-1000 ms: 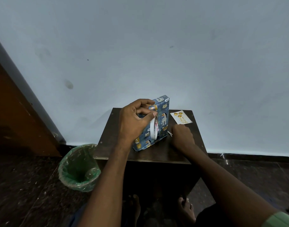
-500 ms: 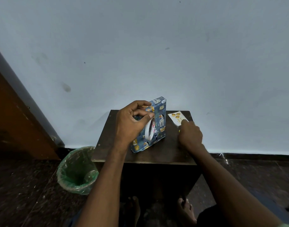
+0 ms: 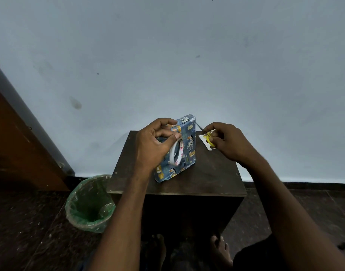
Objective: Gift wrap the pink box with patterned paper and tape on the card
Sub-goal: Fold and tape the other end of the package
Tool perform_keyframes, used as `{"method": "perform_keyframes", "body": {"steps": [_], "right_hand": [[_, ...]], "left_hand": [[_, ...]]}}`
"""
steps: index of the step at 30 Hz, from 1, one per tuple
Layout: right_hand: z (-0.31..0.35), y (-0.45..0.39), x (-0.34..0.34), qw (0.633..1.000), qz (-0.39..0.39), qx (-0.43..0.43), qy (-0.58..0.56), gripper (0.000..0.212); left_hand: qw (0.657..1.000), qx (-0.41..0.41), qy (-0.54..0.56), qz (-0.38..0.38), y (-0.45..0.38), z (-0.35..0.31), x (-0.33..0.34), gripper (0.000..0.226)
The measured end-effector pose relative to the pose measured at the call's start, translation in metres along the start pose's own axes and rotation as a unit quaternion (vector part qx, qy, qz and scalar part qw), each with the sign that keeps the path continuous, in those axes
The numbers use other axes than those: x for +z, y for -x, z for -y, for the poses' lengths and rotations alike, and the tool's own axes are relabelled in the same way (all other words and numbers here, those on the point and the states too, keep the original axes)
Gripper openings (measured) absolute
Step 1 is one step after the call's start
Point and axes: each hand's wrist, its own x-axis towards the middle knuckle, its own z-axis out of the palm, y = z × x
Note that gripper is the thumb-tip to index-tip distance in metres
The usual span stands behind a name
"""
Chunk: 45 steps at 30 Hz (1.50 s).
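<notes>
From my feed I count one wrapped box (image 3: 184, 149), one tape roll (image 3: 175, 153), one pair of scissors (image 3: 207, 138), one card (image 3: 203, 138) and one bin (image 3: 89, 204). The box, covered in blue animal-print paper, stands on edge on the dark desk (image 3: 206, 177), leaning a little, near its middle. My left hand (image 3: 154, 145) is curled over the box's upper corner, thumb and forefinger pinching at the tape's end there, and the white tape roll hangs against the box's face just under that hand. My right hand (image 3: 228, 143) is closed round the yellow-handled scissors, their blades pointing toward the box's top corner; the hand is raised above the card, which lies on the desk's far right part and is mostly hidden by it. The bin, lined with a green bag, stands on the floor left of the desk; I cannot tell what is inside. Half a second ago the right hand was down on the desk beside the card with no scissors showing; now it is lifted with them.
</notes>
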Motion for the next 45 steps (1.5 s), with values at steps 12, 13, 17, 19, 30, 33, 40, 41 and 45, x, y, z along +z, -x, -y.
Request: {"method": "perform_keyframes", "body": {"steps": [12,13,17,19,30,33,40,41,45], "right_hand": [[0.023,0.004,-0.014,0.997,0.062,-0.043,-0.018,0.037],[0.026,0.005,-0.015,0.997,0.067,-0.044,-0.017,0.038],[0.038,0.009,-0.011,0.994,0.09,-0.053,-0.015,0.037],[0.039,0.008,-0.006,0.994,0.09,-0.059,-0.003,0.036],[0.041,0.006,0.007,0.995,0.076,-0.071,-0.008,0.036],[0.041,0.006,0.007,0.995,0.071,-0.076,-0.008,0.036],[0.04,0.005,0.007,0.994,0.057,-0.09,0.009,0.03],[0.04,0.005,0.007,0.994,0.054,-0.091,0.007,0.029],[0.04,0.004,0.003,0.995,0.048,-0.091,-0.008,0.029]], "left_hand": [[1.0,0.012,-0.001,0.008,-0.001,0.0,-0.002,0.029],[1.0,0.015,-0.003,0.011,-0.001,0.0,-0.002,0.029],[0.999,0.026,-0.015,0.028,0.0,-0.001,-0.004,0.03],[0.998,0.033,-0.021,0.038,0.0,-0.001,-0.005,0.032],[0.998,0.044,-0.034,0.035,0.002,-0.005,-0.006,0.034],[0.998,0.043,-0.033,0.032,0.002,-0.006,-0.006,0.034],[0.998,0.044,-0.03,0.033,0.001,-0.006,-0.005,0.034],[0.998,0.045,-0.03,0.033,0.002,-0.006,-0.005,0.034],[0.998,0.042,-0.03,0.034,0.002,-0.005,-0.006,0.035]]}}
